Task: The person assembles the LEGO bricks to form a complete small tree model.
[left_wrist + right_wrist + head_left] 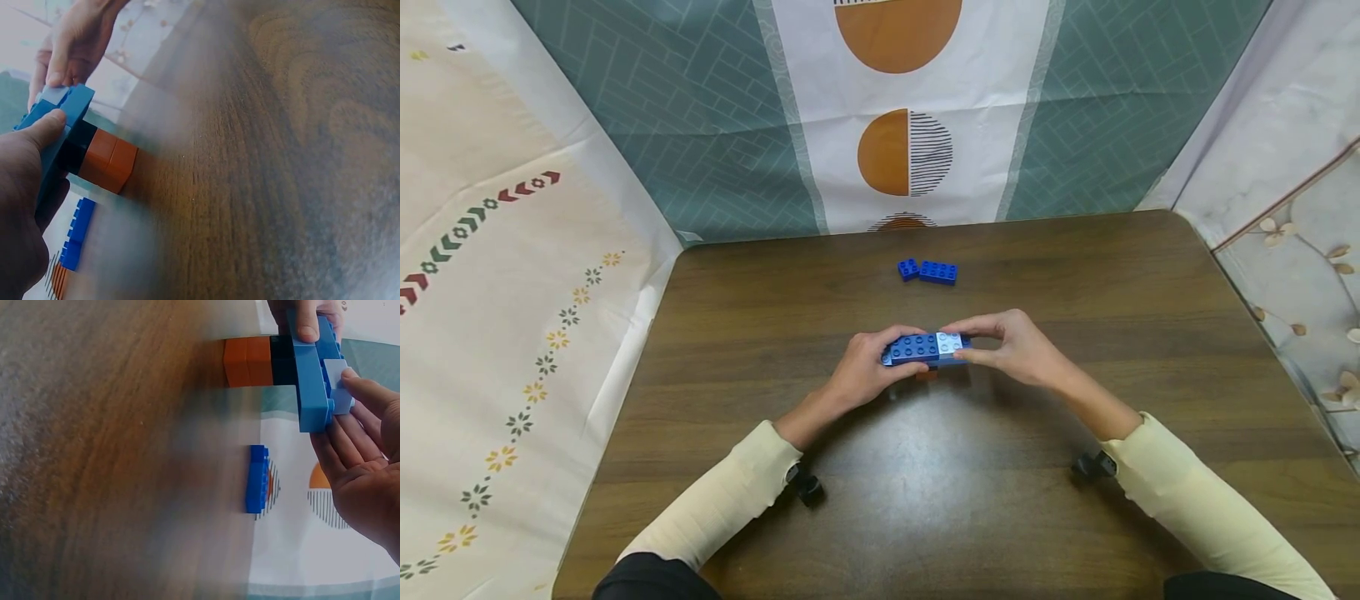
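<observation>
A stacked toy-brick build stands upright on the wooden table, between both hands. Orange bricks form its foot, a dark brick sits above them, and a long light-blue brick spans the top crosswise. On that long brick lie a blue brick and, to its right, a pale, whitish brick. My left hand grips the build's left end, thumb on the near side and fingers at the far side. With thumb and fingers, my right hand pinches the pale brick at the right end.
Two loose blue bricks, a smaller one and a longer one, lie behind the build on the brown table. Patterned cloth hangs along the table's back edge, with more cloth at both sides.
</observation>
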The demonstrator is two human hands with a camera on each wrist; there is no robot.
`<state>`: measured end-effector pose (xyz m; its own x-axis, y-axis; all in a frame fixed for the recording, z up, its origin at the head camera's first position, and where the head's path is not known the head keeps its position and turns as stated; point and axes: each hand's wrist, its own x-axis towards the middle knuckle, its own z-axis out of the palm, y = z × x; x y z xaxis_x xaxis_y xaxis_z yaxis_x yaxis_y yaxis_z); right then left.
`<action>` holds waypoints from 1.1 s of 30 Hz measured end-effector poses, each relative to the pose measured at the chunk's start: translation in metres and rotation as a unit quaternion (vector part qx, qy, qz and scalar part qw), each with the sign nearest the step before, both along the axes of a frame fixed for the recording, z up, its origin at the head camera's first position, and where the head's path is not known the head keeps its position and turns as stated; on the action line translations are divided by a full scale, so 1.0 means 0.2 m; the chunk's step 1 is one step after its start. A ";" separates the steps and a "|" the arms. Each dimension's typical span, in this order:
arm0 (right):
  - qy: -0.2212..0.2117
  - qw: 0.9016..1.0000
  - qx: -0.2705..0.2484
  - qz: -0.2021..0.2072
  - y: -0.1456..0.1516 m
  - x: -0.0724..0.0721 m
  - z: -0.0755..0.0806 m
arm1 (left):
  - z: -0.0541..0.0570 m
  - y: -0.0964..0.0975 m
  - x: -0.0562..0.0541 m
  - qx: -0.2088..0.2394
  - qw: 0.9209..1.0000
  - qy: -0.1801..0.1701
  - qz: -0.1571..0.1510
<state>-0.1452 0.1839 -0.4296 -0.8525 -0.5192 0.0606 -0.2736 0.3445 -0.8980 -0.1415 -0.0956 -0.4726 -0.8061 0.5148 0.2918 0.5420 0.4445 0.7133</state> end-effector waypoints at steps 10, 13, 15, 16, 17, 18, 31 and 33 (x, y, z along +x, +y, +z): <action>-0.020 1.000 -0.009 -0.014 -0.01 0.01 -0.03 | 0.00 0.00 0.00 -0.005 1.000 -0.011 0.006; -0.008 1.000 -0.008 -0.012 -0.01 0.01 -0.03 | 0.00 0.00 0.00 -0.005 1.000 -0.013 0.007; -0.002 1.000 -0.004 -0.008 -0.01 0.01 -0.03 | 0.00 0.00 0.00 -0.006 1.000 -0.012 0.007; -0.001 1.000 0.000 -0.006 -0.01 0.01 -0.03 | 0.00 0.00 0.00 -0.007 1.000 -0.012 0.007; -0.001 1.000 0.005 -0.001 -0.01 0.01 -0.02 | 0.00 0.00 0.00 -0.008 1.000 -0.011 0.007; -0.001 1.000 0.013 0.004 -0.02 0.01 -0.02 | 0.00 0.01 0.00 -0.009 1.000 -0.009 0.005; 0.035 0.998 0.045 0.006 -0.09 0.00 -0.04 | 0.00 0.00 0.00 0.000 1.000 -0.011 -0.002; 0.034 0.999 0.042 0.007 -0.09 -0.01 -0.05 | 0.00 0.00 0.00 -0.006 1.000 -0.013 -0.002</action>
